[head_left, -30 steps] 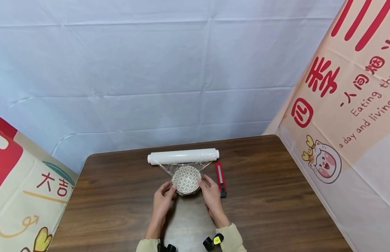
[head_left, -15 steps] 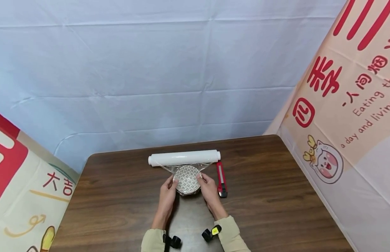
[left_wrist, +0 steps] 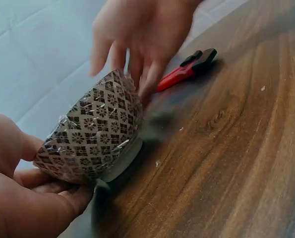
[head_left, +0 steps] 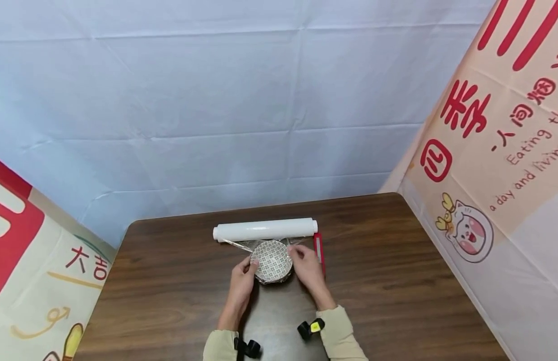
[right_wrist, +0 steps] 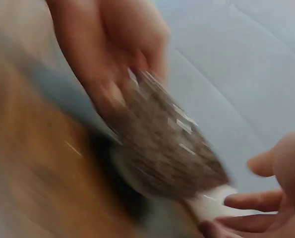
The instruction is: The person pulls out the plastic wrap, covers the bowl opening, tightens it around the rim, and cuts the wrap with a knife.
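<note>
A small bowl with a lattice-and-flower pattern stands over the table, its foot down. Shiny clear film clings to its outer wall, plain in the left wrist view on the bowl. Behind it lies a white roll of cling film; a gathered strip of film runs from the roll to the bowl. My left hand grips the bowl's left side, thumb at the rim and fingers beneath. My right hand is beside the right rim; in the right wrist view its fingers are spread from the thumb, holding nothing.
A red utility knife lies right of the bowl, partly covered by my right hand. The brown wooden table ends at a white cloth backdrop. A printed cloth hangs on the right.
My right hand has let go of the bowl's rim and moved a little right, over part of the knife. The bowl has shifted slightly right, and the film at left has bunched into a strip.
</note>
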